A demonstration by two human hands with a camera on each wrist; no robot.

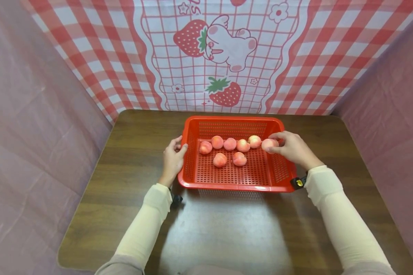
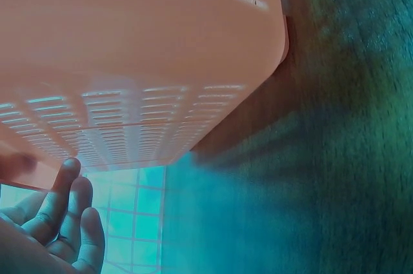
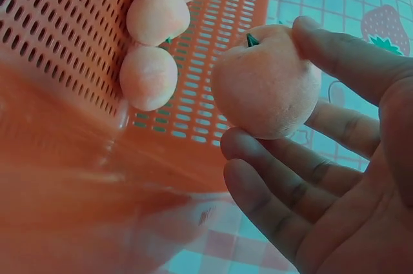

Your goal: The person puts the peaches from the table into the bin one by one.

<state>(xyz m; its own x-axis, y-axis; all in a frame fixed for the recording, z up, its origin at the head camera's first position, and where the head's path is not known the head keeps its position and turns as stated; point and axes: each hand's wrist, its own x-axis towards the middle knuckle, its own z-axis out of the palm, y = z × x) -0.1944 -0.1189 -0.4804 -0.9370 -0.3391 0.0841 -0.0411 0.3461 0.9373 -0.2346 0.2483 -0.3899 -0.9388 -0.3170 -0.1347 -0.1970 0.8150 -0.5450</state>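
A red plastic basket (image 1: pixel 234 187) with slotted walls stands on the table. My left hand (image 1: pixel 173 160) holds its left rim, thumb at the edge; in the left wrist view the fingers (image 2: pixel 90 238) lie along the outer wall. Above the basket's right side, my right hand (image 1: pixel 290 147) pinches a peach (image 1: pixel 269 145) between thumb and fingers. The right wrist view shows this held peach (image 3: pixel 264 84) with a small green stem tip, apart from the others. Several more peaches lie inside: a curved row across the middle, including one peach (image 1: pixel 230 144), and two nearer the front, one a peach (image 1: pixel 220 160).
The basket sits toward the back of a brown wooden table (image 1: pixel 130 183). Behind it hangs a red-and-white checked cloth (image 1: pixel 227 53) with strawberry prints. Pinkish curtains (image 1: pixel 38 133) flank both sides. A small dark device (image 1: pixel 298 183) is on the right wrist, close to the basket's front right corner.
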